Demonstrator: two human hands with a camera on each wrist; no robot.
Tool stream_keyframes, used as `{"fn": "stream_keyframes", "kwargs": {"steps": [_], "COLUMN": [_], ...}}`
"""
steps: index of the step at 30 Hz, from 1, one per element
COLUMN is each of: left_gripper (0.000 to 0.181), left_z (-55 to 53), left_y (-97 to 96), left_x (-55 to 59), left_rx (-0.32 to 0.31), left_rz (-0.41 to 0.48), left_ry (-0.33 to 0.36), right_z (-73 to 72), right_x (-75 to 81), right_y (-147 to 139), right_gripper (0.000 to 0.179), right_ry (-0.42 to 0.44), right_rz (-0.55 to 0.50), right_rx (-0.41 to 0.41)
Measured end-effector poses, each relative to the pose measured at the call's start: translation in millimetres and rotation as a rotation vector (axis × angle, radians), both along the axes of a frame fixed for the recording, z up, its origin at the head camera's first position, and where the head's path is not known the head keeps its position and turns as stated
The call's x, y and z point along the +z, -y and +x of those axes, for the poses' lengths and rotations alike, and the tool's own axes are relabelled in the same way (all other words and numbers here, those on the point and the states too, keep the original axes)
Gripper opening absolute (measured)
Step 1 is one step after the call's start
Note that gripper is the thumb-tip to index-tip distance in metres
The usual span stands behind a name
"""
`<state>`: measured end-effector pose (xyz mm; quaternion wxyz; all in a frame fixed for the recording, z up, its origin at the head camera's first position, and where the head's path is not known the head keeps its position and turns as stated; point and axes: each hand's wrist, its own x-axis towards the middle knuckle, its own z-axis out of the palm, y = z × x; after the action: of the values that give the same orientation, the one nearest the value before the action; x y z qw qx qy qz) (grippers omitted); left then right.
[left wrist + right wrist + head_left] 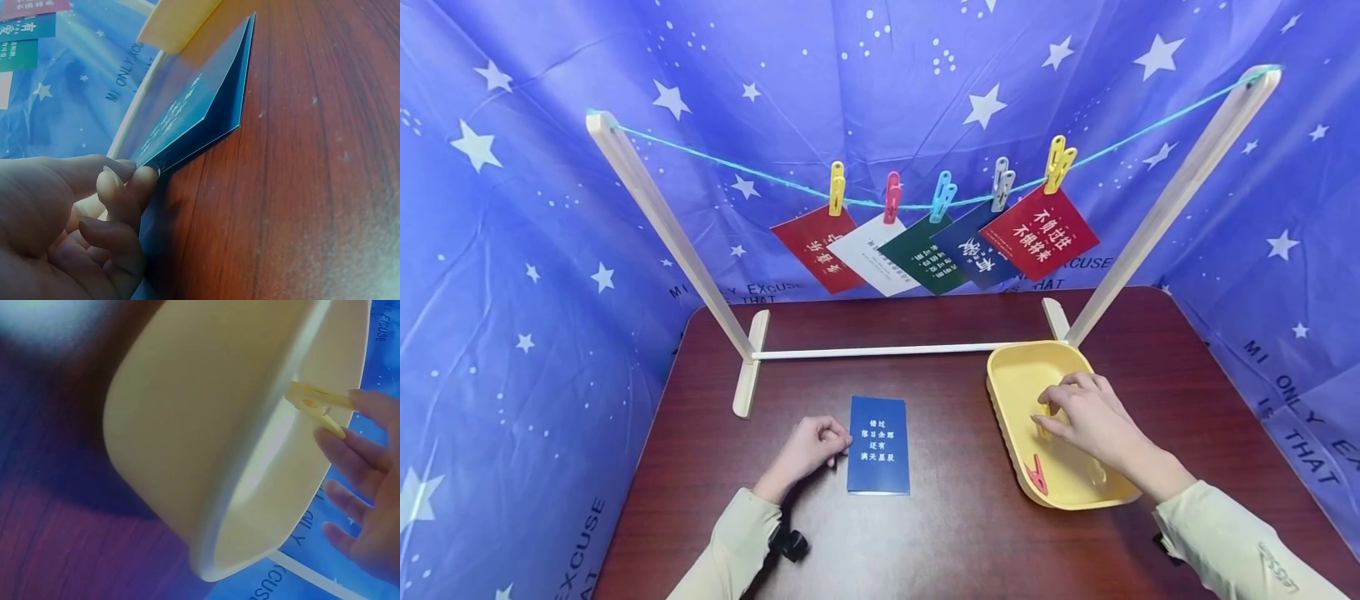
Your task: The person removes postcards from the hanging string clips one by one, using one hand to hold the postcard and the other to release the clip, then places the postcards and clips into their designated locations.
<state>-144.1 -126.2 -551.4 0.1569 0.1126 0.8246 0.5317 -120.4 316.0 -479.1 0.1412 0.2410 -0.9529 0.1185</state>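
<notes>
Left hand point(808, 446) is pinching the folded blue card point(878, 450) by its edge on the surface point(940, 542); right hand point(1090, 414) is gripping a yellow clothespin point(302, 395) by its handles over the basin point(1015, 387). I'm expecting light, creasable paper, springy plastic.

L hand point(807, 446) pinching, spare fingers point(115, 244) curled; R hand point(1088, 417) pinching too, others loosely bent; both arms point(1232, 533) fwd.

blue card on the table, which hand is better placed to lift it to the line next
Likely the left hand: it pinches the left edge of the blue card, while the right hand pinches a yellow clothespin at the yellow basin.
</notes>
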Motion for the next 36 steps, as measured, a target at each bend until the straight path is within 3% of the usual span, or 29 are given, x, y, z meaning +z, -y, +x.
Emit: {"fn": "stream_keyframes", "kwargs": {"steps": [9, 21, 28, 36], "left_gripper": [0.009, 0.010, 0.010, 0.010], "left_z": [0.0, 0.2, 1.2, 2.0], "left_y": [-1.1, -0.5, -1.0, -0.5], "left_x": [0.1, -1.2, -1.5, -4.6], "left_rx": [0.001, 0.009, 0.016, 0.018], "left_rz": [-0.005, -0.003, -0.006, 0.007], "left_ry": [0.001, 0.013, 0.043, 0.033], "right_z": [6.6, 13.7, 20.5, 28.6], "right_x": [-1.6, -9.9, -14.8, -15.3], "right_y": [-1, -3, -2, 1], "right_gripper": [0.018, 0.020, 0.028, 0.039], "right_ry": [0.113, 0.196, 0.250, 0.336], "right_rz": [0.057, 0.078, 0.129, 0.168], "right_rx": [-0.057, -0.074, -0.075, -0.131]}}
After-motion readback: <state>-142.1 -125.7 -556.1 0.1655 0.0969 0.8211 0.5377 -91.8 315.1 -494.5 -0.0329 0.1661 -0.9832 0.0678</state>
